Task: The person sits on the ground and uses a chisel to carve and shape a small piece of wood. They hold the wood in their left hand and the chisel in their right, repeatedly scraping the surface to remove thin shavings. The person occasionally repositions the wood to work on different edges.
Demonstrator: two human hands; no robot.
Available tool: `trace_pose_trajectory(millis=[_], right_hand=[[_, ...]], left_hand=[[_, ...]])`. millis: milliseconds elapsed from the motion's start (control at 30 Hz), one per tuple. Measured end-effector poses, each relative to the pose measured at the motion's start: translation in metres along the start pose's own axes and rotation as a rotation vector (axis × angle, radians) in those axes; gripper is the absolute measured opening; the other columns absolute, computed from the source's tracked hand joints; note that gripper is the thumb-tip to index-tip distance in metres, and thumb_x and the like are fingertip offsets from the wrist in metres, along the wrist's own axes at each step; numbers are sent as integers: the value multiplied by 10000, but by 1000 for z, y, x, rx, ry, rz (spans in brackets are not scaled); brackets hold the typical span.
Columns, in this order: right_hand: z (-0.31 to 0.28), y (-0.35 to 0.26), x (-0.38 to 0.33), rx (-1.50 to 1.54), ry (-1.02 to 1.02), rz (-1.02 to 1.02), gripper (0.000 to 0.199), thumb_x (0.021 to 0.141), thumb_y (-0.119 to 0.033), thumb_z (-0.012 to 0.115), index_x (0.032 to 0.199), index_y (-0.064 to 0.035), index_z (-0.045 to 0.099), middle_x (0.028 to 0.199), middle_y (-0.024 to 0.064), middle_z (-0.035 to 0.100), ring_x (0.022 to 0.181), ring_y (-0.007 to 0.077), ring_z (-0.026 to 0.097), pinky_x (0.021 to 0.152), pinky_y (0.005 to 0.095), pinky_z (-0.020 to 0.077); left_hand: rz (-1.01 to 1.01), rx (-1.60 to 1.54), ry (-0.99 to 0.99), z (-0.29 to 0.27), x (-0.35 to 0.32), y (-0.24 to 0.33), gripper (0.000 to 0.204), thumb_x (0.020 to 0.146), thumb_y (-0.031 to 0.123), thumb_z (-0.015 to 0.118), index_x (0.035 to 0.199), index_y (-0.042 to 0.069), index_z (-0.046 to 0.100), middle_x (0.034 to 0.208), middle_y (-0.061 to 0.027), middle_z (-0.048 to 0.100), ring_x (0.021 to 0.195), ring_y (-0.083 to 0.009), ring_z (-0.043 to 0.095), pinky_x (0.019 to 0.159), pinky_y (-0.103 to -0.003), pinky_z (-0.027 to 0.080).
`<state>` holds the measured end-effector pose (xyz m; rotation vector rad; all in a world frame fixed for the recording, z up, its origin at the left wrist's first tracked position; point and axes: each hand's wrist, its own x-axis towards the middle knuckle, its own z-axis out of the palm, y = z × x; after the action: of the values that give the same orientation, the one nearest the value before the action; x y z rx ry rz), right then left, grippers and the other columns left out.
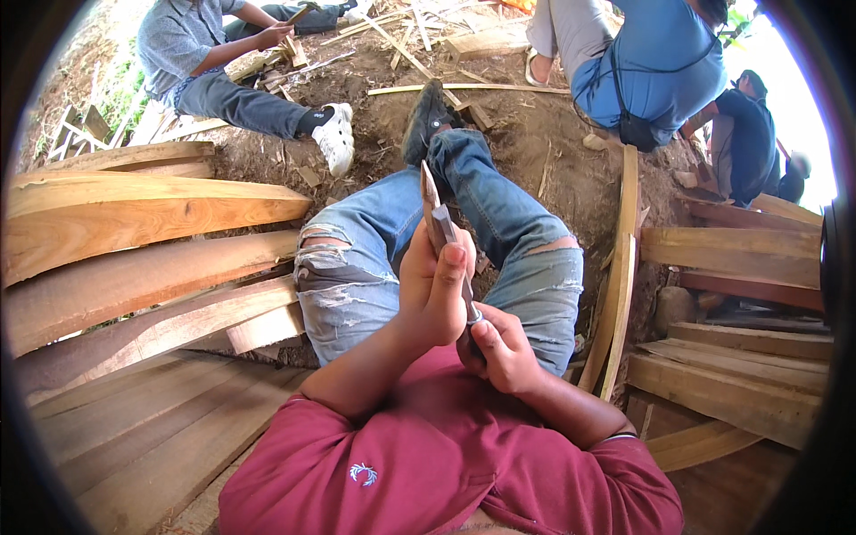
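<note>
The left hand (434,290) is wrapping its grip tight around a thin wood stick (432,198); the stick is poking up above that grip; the right hand (499,349) is gripping a knife (469,303) just below, its blade touching the stick; torn blue jeans (357,267) are lying behind both grips.
</note>
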<state>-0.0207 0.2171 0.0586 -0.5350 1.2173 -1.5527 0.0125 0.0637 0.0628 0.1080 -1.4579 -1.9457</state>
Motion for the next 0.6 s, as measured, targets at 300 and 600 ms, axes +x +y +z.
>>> trace_pose_trajectory(millis=[300,600], right_hand=[[0,3,-2,-19,3,-21,613,1031,-497,483,1283,62,495,688,-8,526,579,66,467,545,234,386],[-1,9,-3,14,34,-2,547,1054,-418,478,1295,69,537,754,-18,543,661,65,497,612,241,420]], left_hand=[[18,46,-35,0,1,1,315,1062,415,386,985,110,400,628,-29,422,507,-78,329,448,-237,258],[-41,113,-5,1,-6,-5,337,1057,421,400,969,96,393,644,-18,425,523,-66,330,460,-240,251]])
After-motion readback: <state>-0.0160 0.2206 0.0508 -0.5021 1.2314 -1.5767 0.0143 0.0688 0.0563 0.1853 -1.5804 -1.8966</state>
